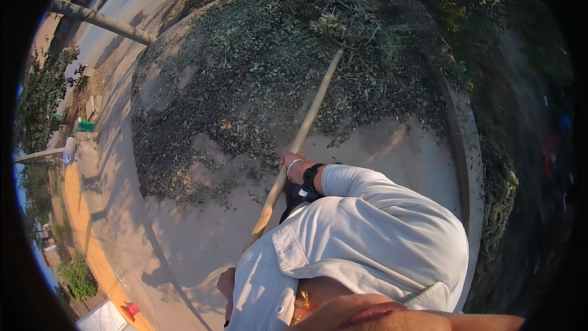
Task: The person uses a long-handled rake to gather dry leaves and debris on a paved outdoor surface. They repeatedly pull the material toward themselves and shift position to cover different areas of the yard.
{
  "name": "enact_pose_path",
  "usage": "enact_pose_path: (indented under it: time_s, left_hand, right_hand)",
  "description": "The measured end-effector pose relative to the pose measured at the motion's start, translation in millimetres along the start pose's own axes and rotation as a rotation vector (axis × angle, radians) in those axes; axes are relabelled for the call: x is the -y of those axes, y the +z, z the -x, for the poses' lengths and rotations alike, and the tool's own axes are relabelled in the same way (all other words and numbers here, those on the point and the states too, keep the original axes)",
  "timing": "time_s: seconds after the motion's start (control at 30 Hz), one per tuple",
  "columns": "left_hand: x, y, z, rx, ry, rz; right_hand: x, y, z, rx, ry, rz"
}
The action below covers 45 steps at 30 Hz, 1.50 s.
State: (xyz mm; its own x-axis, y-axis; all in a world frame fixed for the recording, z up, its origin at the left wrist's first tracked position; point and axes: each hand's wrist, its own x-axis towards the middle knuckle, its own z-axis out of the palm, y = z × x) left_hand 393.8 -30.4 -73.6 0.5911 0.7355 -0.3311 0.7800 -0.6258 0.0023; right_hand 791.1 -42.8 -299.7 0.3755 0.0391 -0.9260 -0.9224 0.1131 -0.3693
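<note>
A long wooden handle [317, 103] slants away from my body to a forked metal head [349, 46]. Its thin tines reach into a spread of cut leaves and stems [257, 50], which partly hides them. My right hand [291, 160] wraps around the middle of the handle, with a pale bangle and a black wristwatch [311, 179] on that arm. Down by my shirt, my left hand [226, 281] is curled in line with the handle's near end. My shirt [349, 234] covers part of the handle there.
A low concrete kerb [459, 147] runs along the right, with shaded plants beyond. Wooden posts [105, 25] lean in at the upper left. A green container [85, 125] stands on the left, above a long orange surface [82, 202] and a red object [131, 310].
</note>
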Motion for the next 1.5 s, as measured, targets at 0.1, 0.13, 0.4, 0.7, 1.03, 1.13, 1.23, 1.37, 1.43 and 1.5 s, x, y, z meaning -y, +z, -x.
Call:
enact_pose_path:
  time_s: [0.1, 0.13, 0.4, 0.7, 1.03, 1.13, 1.23, 1.37, 1.43, 1.5]
  left_hand:
    - [1.7, -58.5, 28.3, -0.105, -0.01, -0.081]
    - [1.0, -81.0, 35.2, -0.175, 0.011, -0.098]
    - [-21.7, -134.7, 2.9, -0.18, 0.083, -0.168]
    - [-49.2, -8.3, -39.3, -0.245, 0.134, 0.204]
    - [-84.1, 36.0, -98.9, -0.074, 0.179, 0.267]
    - [-77.4, 26.0, -80.5, 0.015, 0.068, 0.202]
    - [-55.3, 2.5, -45.1, 0.054, 0.0, 0.153]
    - [-20.8, -61.3, 15.7, -0.056, -0.096, 0.065]
    - [-2.6, -108.3, 42.3, -0.073, -0.088, -0.141]
    - [7.4, -156.3, 67.0, -0.02, -0.15, -0.315]
  right_hand:
    - [-51.5, 1.3, 14.7, 0.163, 0.222, 0.228]
    - [-64.8, 1.2, 19.9, 0.205, 0.263, 0.295]
    - [-66.1, 22.9, 14.7, 0.246, 0.38, 0.073]
    - [47.4, -8.8, -14.3, -0.027, 0.111, -0.103]
    - [185.5, -26.2, -1.8, 0.164, -0.121, -0.078]
    - [200.5, -30.1, -26.0, 0.154, -0.161, -0.188]
    - [152.4, -25.8, -43.7, -0.01, -0.023, 0.012]
    - [43.1, -15.7, -23.4, 0.044, 0.235, 0.04]
    - [-13.4, -3.7, 7.6, 0.089, 0.394, -0.019]
    - [-53.6, -4.5, 39.2, 0.206, 0.506, 0.148]
